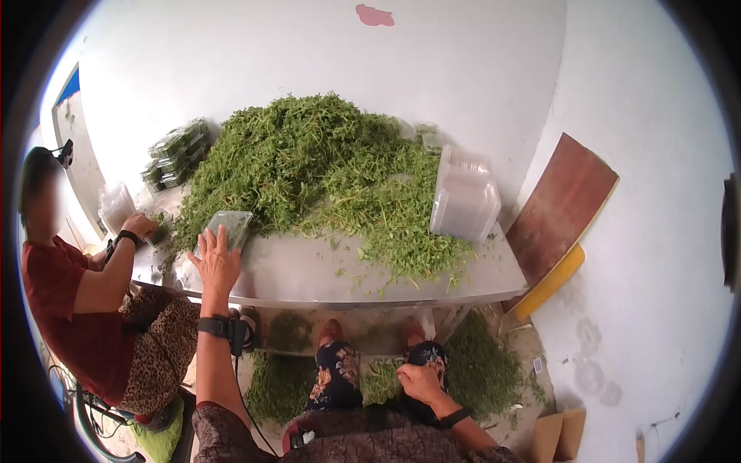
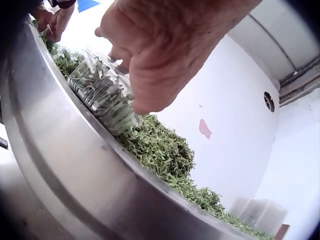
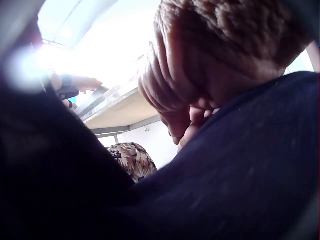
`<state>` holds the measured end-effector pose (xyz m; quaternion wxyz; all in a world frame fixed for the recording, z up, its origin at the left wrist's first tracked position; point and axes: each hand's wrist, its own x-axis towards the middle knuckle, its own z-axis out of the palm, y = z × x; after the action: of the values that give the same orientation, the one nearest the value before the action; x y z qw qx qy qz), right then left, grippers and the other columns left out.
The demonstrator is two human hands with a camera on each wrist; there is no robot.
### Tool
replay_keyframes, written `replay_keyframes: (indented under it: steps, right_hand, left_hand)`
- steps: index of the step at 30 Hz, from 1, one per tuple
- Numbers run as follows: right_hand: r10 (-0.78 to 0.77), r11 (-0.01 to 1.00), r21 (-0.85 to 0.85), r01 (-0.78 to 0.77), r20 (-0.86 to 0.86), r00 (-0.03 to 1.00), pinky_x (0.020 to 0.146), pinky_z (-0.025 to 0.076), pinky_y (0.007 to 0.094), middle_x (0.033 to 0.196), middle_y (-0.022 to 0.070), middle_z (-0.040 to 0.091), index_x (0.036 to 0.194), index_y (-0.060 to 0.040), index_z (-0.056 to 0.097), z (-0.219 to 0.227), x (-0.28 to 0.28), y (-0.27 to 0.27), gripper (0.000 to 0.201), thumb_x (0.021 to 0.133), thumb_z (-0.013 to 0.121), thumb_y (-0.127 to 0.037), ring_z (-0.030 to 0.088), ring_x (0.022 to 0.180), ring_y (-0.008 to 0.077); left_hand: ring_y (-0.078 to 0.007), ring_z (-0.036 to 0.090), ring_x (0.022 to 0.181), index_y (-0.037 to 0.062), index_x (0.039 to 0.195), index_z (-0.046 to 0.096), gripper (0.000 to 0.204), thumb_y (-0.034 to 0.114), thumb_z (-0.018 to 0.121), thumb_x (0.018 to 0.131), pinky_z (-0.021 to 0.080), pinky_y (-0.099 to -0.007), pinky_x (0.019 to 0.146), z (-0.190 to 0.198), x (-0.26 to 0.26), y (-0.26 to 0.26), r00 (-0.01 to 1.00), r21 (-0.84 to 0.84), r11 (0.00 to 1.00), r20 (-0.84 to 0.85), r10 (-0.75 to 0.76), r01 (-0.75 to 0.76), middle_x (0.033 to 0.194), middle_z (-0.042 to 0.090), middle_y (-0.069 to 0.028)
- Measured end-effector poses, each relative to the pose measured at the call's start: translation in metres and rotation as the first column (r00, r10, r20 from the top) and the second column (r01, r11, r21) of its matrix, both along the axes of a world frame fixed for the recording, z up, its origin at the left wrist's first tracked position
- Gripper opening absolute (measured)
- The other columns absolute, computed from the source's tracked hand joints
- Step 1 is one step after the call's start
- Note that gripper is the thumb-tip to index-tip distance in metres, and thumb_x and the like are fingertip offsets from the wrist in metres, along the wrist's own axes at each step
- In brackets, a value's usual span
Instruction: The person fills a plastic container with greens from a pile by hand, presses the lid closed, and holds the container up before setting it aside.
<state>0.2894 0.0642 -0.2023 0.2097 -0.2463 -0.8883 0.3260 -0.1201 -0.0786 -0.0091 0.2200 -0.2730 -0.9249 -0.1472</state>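
My left hand (image 1: 217, 264) lies over a clear plastic box (image 1: 236, 222) at the table's front left, fingers spread and fairly straight across its lid. The left wrist view shows the box side-on (image 2: 102, 97), green leaves and stems inside, below the heel of the hand. My right hand (image 1: 420, 383) rests on my right thigh, away from the table. Its fingers curl loosely inward in the right wrist view, with nothing seen in them. Behind the box rises a large heap of leafy green stems (image 1: 309, 154) on the metal table (image 1: 297, 266).
At the left another person (image 1: 77, 309) sits handling greens beside a stack of clear boxes (image 1: 116, 204). Filled boxes (image 1: 177, 150) are piled at the back left. Nested clear boxes (image 1: 467, 193) stand at the right end. A reddish board (image 1: 563, 204) leans on the wall.
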Motion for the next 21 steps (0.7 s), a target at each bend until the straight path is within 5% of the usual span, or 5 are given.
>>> replay_keyframes:
  steps: [7,10,13,16,21]
  right_hand:
    - [0.003,1.000,-0.010,-0.003,0.002,1.000,0.066,0.052,0.0415,0.078,0.0141,0.067,0.090,-0.0078,0.068,0.006,-0.001,-0.002,0.013,0.083,0.061,-0.016,0.066,0.073,0.0325]
    - [0.013,0.999,-0.034,-0.013,-0.009,1.000,0.065,0.052,0.0396,0.077,0.0150,0.067,0.088,-0.0059,0.067,0.016,0.004,-0.004,0.012,0.082,0.060,-0.015,0.066,0.074,0.0319]
    - [-0.002,0.884,-0.468,0.010,0.019,1.000,0.064,0.053,0.0361,0.078,0.0145,0.067,0.088,-0.0039,0.066,0.051,0.010,-0.004,0.011,0.081,0.062,-0.010,0.067,0.074,0.0300]
    - [0.019,0.995,0.101,0.013,-0.305,0.952,0.064,0.054,0.0340,0.084,0.0124,0.068,0.087,-0.0027,0.066,0.129,0.016,0.013,0.010,0.077,0.063,-0.002,0.067,0.072,0.0279]
    - [-0.149,0.769,0.533,0.352,-0.386,0.910,0.072,0.053,0.0361,0.100,0.0134,0.066,0.092,-0.0030,0.066,0.232,0.023,0.058,0.019,0.074,0.067,-0.002,0.065,0.084,0.0298]
  left_hand:
    - [-0.0396,0.024,0.138,0.0031,0.143,0.033,0.070,0.027,0.063,0.084,0.012,-0.0559,0.113,-0.017,0.018,0.009,0.988,0.063,0.998,-0.149,0.032,-0.022,0.149,0.029,-0.0219]
    - [-0.0357,0.027,0.138,0.0000,0.132,0.045,0.054,0.020,0.064,0.085,0.016,-0.0465,0.116,-0.028,0.036,0.021,0.914,0.129,0.934,-0.287,-0.286,0.333,0.147,0.031,-0.0235]
    - [-0.0365,0.030,0.136,-0.0016,0.124,0.051,0.046,0.016,0.065,0.084,0.021,-0.0476,0.114,-0.025,0.056,0.034,0.848,0.150,0.844,-0.234,-0.476,0.515,0.144,0.034,-0.0242]
    - [-0.0391,0.035,0.132,-0.0031,0.117,0.055,0.040,0.012,0.065,0.081,0.025,-0.0477,0.112,-0.025,0.069,0.049,0.819,0.210,0.794,-0.212,-0.533,0.571,0.140,0.039,-0.0255]
    - [-0.0419,0.037,0.129,-0.0043,0.115,0.053,0.039,0.010,0.064,0.080,0.026,-0.0495,0.111,-0.048,0.075,0.062,0.821,0.294,0.767,-0.177,-0.543,0.570,0.137,0.041,-0.0273]
